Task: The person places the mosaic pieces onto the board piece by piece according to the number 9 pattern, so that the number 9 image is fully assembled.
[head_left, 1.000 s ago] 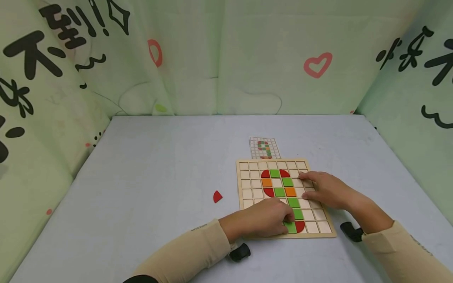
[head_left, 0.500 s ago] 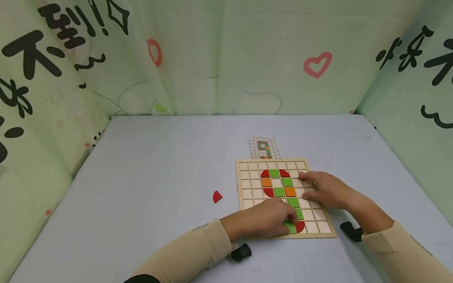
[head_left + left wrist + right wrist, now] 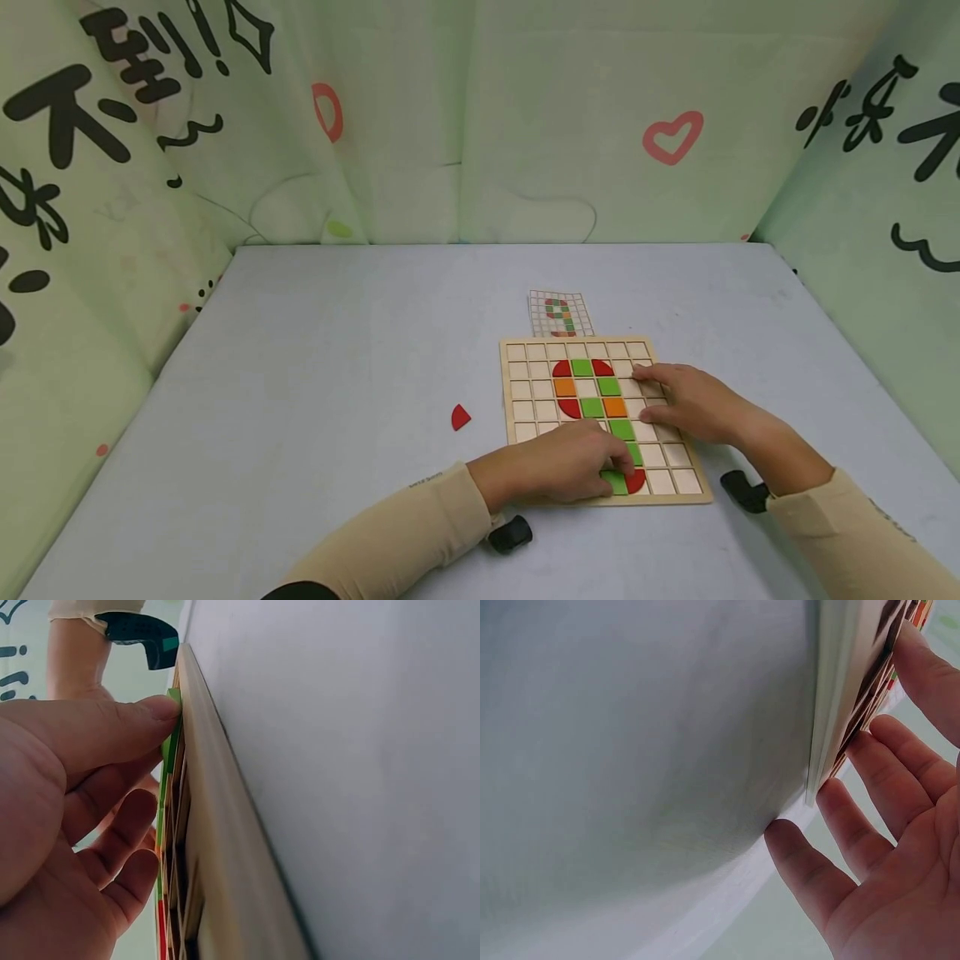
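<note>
A wooden grid board lies on the table with green and orange squares and red quarter-circle pieces in its cells. My left hand reaches over the bottom row and pinches a green square tile between thumb and index finger. In the left wrist view, that green tile stands slightly proud of the frame under the thumb. Right beside it is a red quarter-circle in the same row. My right hand rests on the board's right side with fingers extended; one fingertip touches the table beyond the rim.
Left of the board lies a loose red quarter-circle piece. A printed pattern card sticks out behind the board's far edge. Fabric walls enclose the table at the back and sides.
My left hand has shifted very slightly to the right over the bottom row. The right hand stays put on the board's edge.
</note>
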A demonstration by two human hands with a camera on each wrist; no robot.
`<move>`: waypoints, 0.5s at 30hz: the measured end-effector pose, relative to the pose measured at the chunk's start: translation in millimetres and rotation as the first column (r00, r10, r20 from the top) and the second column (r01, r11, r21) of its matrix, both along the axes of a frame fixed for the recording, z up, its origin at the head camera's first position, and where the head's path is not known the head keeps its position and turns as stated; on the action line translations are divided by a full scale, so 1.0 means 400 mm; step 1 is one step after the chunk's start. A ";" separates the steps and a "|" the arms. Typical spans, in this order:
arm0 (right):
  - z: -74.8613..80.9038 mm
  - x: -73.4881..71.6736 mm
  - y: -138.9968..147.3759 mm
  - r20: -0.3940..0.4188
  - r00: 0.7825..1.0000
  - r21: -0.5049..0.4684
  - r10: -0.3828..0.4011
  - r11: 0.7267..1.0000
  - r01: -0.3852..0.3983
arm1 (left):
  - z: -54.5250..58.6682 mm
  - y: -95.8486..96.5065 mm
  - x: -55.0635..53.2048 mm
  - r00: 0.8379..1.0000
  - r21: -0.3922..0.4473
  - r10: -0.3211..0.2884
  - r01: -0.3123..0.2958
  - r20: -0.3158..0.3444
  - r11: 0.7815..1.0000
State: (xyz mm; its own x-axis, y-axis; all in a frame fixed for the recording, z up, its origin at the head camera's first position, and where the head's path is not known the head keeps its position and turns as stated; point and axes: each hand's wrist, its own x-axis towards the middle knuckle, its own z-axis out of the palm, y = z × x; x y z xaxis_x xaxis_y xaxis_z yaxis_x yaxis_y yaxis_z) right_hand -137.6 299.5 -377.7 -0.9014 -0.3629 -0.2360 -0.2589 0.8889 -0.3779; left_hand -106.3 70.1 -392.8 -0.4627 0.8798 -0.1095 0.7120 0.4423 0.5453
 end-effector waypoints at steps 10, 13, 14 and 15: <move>-0.002 0.000 -0.001 0.000 1.000 -0.006 0.003 1.000 -0.003 | 0.004 -0.002 -0.002 1.000 -0.023 0.014 -0.014 -0.008 1.000; -0.002 0.000 -0.001 -0.001 1.000 -0.011 0.003 1.000 -0.003 | 0.003 -0.003 -0.002 1.000 -0.027 0.016 -0.017 -0.012 0.999; -0.002 0.000 -0.001 -0.002 1.000 -0.012 0.004 1.000 -0.004 | 0.003 -0.003 -0.002 1.000 -0.030 0.017 -0.018 -0.017 0.999; -0.002 0.000 -0.001 -0.002 1.000 -0.012 0.005 1.000 -0.005 | 0.003 -0.003 -0.002 1.000 -0.034 0.018 -0.019 -0.022 0.999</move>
